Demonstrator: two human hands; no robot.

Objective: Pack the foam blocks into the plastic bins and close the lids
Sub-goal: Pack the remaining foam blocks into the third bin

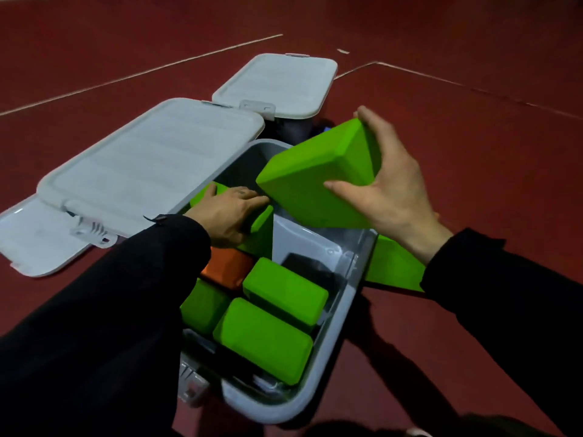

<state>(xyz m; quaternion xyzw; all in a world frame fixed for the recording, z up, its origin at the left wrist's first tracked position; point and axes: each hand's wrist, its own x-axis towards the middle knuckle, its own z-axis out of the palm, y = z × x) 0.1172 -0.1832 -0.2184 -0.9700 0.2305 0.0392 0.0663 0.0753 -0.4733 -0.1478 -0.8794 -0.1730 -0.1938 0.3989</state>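
Note:
An open grey plastic bin (328, 367) stands on the floor in front of me. Inside lie several green foam blocks (268, 339) and one orange block (227, 268). My right hand (394, 190) grips a large green foam block (315, 175), tilted above the bin's far right corner. My left hand (227, 212) rests palm down on a green block (258, 228) inside the bin at its far side; whether its fingers grip it is unclear. Another green block (394, 266) lies on the floor outside the bin's right wall.
The bin's grey lid (148, 171) lies flat on the floor to the left, over a second lid (28, 241). A second bin with its lid (277, 83) on stands just behind. Dark red floor with white lines surrounds everything.

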